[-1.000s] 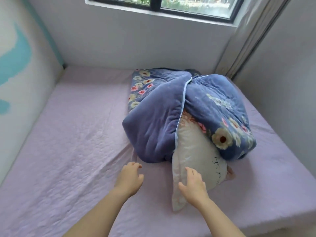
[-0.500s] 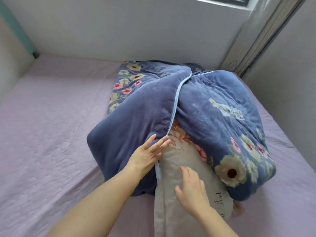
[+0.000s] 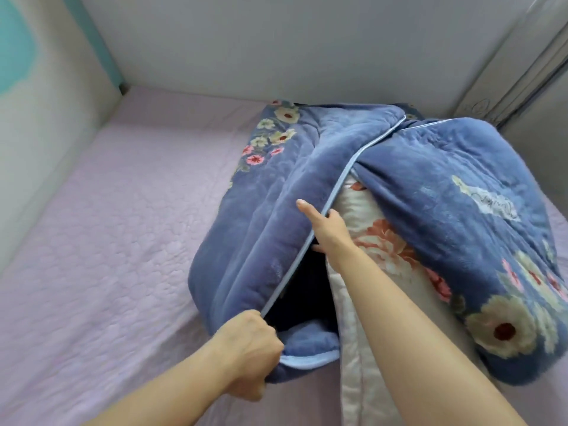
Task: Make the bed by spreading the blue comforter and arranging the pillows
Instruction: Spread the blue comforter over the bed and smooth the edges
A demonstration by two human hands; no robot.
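Note:
The blue comforter (image 3: 267,229), plush with flower prints, lies bunched on the right half of the lilac bed (image 3: 101,241). A white pillow (image 3: 381,235) with a pink flower print is wrapped inside it, mostly hidden. My left hand (image 3: 249,348) grips the comforter's light-blue piped edge near the front. Higher up, my right hand (image 3: 325,229) holds the same edge, thumb on top and fingers tucked under the fold. The edge is lifted and a dark gap shows beneath it.
A grey wall runs behind the bed. A padded panel (image 3: 40,96) with teal patches lines the left side. A pale curtain (image 3: 504,66) hangs in the back right corner. The bed's left half shows only the lilac quilted sheet.
My left hand dropped to the lower edge of the comforter and gripped it. My right hand left the pillow and took the edge higher up. The flap has lifted and the view moved closer.

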